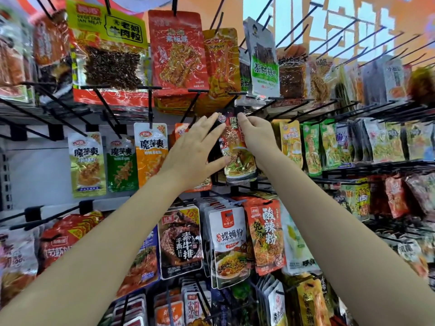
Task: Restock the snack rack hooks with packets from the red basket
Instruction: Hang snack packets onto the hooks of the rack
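Observation:
A dark red and gold snack packet (236,151) hangs upright in the middle row of the rack, its top edge at the tip of a black hook (237,93). My right hand (257,135) pinches the packet's upper right corner from the right. My left hand (195,151) lies against its left side with straight fingers, thumb touching the lower left edge. Whether the packet's hole sits on the hook is hidden by my fingers. The red basket is out of view.
Rows of black hooks (150,107) hold hanging packets all around: a green and yellow packet (108,50) and a red one (177,52) above, white packets (229,245) and orange-red ones (266,236) below. Bare hooks (329,27) stick out at upper right.

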